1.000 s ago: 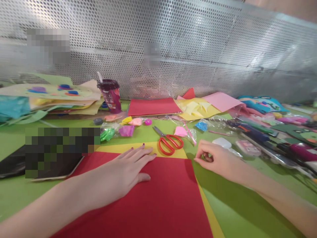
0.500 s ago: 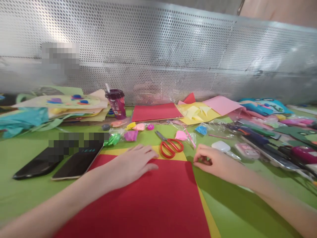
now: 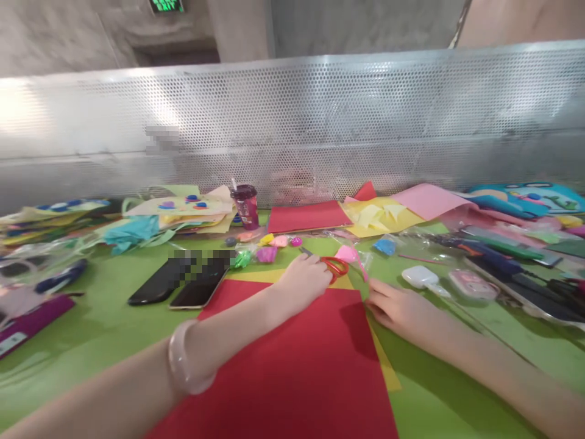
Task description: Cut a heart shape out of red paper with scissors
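A large sheet of red paper lies on a yellow sheet, with the yellow showing at the far and right edges. Near the far edge, the fingers of my left hand are closed over the red-handled scissors. One orange-red loop and part of the grey blades stick out past that hand, and the other loop is hidden. At the sheets' right edge rests my right hand, its fingers loosely stretched and holding nothing visible.
Two black phones lie to the left. Beyond the scissors are small clay packets, a purple cup and stacked coloured paper. A white charger and a pink case sit right. A perforated metal panel stands behind.
My left hand has moved from the red paper's far edge onto the scissors and closed on them. My right hand's fingers have straightened somewhat beside the paper. The view has tilted up and left.
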Demonstrator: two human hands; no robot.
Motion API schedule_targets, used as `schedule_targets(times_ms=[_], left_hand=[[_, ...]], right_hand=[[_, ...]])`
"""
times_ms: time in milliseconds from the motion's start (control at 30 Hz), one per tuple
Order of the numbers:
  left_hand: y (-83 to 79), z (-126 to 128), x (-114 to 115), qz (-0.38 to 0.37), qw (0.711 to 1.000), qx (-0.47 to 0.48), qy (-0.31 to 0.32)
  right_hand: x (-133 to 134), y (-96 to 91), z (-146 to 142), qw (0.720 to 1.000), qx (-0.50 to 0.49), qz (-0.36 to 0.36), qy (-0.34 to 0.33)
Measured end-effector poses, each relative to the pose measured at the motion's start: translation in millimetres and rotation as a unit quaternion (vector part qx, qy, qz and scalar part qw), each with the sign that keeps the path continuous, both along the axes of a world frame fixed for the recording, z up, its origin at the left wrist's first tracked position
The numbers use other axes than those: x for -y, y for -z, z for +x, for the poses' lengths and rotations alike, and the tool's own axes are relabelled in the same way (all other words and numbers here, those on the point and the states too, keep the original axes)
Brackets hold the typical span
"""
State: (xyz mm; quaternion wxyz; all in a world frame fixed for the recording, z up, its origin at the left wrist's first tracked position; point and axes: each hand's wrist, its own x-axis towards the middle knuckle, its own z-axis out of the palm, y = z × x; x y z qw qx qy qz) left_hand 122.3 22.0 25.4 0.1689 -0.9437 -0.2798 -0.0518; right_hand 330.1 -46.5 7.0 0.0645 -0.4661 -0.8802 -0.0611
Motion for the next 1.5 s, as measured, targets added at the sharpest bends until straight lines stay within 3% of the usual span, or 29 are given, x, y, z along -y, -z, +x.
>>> schedule_targets(times_ms=[100, 233, 400, 600, 733, 867, 933, 1067, 1267, 1500], left_hand=[[-12.2, -4.5, 5.8, 0.008, 1.0, 0.007, -0.021], [-26.8, -18.5, 19.6, -0.033, 0.992, 0.065, -0.101], [-28.6, -47.8, 27.3, -0.014, 0.985, 0.103, -0.14], [-11.9, -82.5, 28.2, 0.051, 0.971, 0.211, -0.102], [2.8, -100.7, 52.5, 0.081, 0.942, 0.315, -0.087], [25.0, -123.4, 86.6, 0.051, 0.972, 0.221, -0.053], [38.6, -133.8, 100.6, 0.071, 0.983, 0.164, -0.035], [59.1, -140.1, 119.9, 0.086, 0.987, 0.134, -0.011], [61.6, -125.8, 131.6, 0.143, 0.988, 0.055, -0.024], [67.6, -123.2, 136.2, 0.135, 0.986, 0.09, 0.026]], right_hand=[[-3.1, 0.0, 2.3, 1.0, -0.025, -0.004, 0.003], [-2.0, -10.2, 6.5, 0.994, -0.095, -0.043, 0.018], [1.9, -23.8, 7.7, 0.981, -0.129, -0.128, 0.064], [-1.3, -12.0, 3.7, 0.994, -0.074, -0.079, 0.015], [-1.1, -5.3, 0.1, 0.996, -0.058, -0.056, 0.024], [1.8, -12.4, 0.6, 0.991, -0.114, -0.061, 0.043], [3.9, -18.2, 1.8, 0.986, -0.135, -0.076, 0.057], [7.4, -25.4, 3.8, 0.975, -0.172, -0.125, 0.07], [8.2, -25.6, 7.4, 0.97, -0.21, -0.11, 0.048], [10.4, -27.9, 12.6, 0.971, -0.209, -0.115, 0.003]])
